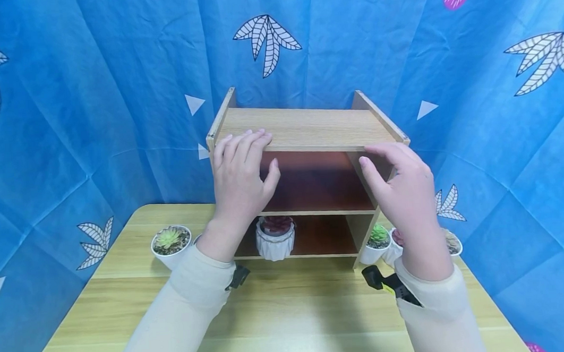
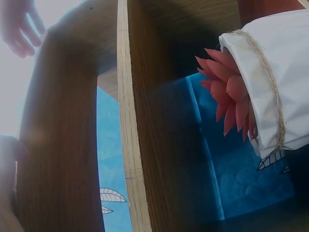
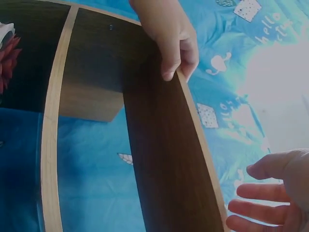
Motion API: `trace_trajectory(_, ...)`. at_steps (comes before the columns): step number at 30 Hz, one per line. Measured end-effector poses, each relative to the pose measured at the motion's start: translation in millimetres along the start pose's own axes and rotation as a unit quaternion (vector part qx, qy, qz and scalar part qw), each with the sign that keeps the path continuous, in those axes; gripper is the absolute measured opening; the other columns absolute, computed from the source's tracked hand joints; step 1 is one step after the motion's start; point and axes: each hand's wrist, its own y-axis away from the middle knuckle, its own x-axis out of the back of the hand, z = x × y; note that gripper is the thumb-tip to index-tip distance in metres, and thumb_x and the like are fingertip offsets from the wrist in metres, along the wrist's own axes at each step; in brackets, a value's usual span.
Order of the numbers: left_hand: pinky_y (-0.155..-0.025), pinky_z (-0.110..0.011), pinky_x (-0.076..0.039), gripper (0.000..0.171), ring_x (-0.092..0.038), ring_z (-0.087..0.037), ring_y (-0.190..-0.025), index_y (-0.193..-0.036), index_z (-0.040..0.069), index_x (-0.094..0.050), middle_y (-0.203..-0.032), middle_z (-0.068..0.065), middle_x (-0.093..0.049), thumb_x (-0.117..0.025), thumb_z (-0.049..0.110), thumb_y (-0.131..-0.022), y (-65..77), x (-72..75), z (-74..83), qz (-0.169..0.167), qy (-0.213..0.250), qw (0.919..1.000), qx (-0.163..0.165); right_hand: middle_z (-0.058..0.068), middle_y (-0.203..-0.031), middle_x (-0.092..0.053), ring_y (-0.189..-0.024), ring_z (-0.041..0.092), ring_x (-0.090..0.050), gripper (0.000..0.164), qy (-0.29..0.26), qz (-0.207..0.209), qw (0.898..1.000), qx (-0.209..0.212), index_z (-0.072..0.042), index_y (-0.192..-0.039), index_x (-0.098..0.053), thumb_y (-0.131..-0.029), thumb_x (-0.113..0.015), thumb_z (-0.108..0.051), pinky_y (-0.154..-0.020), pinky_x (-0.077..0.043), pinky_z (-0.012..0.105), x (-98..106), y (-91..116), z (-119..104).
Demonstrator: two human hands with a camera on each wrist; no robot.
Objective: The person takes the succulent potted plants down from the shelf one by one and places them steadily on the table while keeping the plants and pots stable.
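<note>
A small wooden shelf unit (image 1: 315, 126) stands on the table. My left hand (image 1: 240, 167) holds the front edge of its top board near the left corner. The fingers lie on top, and the thumb hangs below the edge, as the right wrist view also shows. At the right front corner is my right hand (image 1: 404, 180). Its fingers (image 3: 260, 192) are extended and spread beside the top board in the right wrist view; whether they touch it I cannot tell. On the lower shelf sits a white pot (image 1: 276, 243) with a red succulent (image 2: 229, 92).
A potted green succulent (image 1: 170, 240) stands left of the unit, with another pot mostly hidden by my left forearm. Several potted plants, including a green succulent (image 1: 378, 237), are at the right. A blue patterned curtain (image 1: 163, 97) surrounds the wooden table (image 1: 279, 314).
</note>
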Motion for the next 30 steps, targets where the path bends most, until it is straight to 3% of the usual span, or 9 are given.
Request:
trace_trajectory(11,-0.117,-0.044,-0.024,0.043,-0.050,-0.028,-0.131,-0.133,0.011,-0.062,-0.137,-0.007,-0.061,-0.059,0.029,-0.093,1.7,-1.3,1.8,0.004,-0.002,1.0000,0.000,0.013,-0.109,-0.072,-0.108,0.029,-0.063,0.023,-0.006,0.030,0.998,0.052,-0.004,-0.111,-0.075,-0.093,-0.068,-0.016,-0.100,-0.043,0.050,-12.9,-6.3,1.1)
trace_trajectory(23,-0.117,-0.044,-0.024,0.043,-0.050,-0.027,-0.130,-0.132,0.011,-0.062,-0.136,-0.006,-0.062,-0.060,0.027,-0.092,2.8,-1.7,3.4,0.008,-0.005,1.0000,-0.001,0.013,-0.108,-0.072,-0.107,0.032,-0.059,0.021,-0.014,0.048,0.994,0.098,-0.003,-0.107,-0.076,-0.092,-0.067,-0.015,-0.092,-0.044,0.047,-33.3,-13.0,5.0)
trace_trajectory(30,-0.118,-0.044,-0.023,0.044,-0.050,-0.028,-0.131,-0.133,0.011,-0.062,-0.137,-0.006,-0.062,-0.061,0.027,-0.092,2.8,-0.7,5.1,0.008,-0.006,0.9999,-0.002,0.012,-0.114,-0.072,-0.112,0.032,-0.061,0.023,-0.017,0.041,0.992,0.116,-0.004,-0.109,-0.075,-0.092,-0.065,-0.014,-0.102,-0.041,0.049,-41.3,-14.4,5.9)
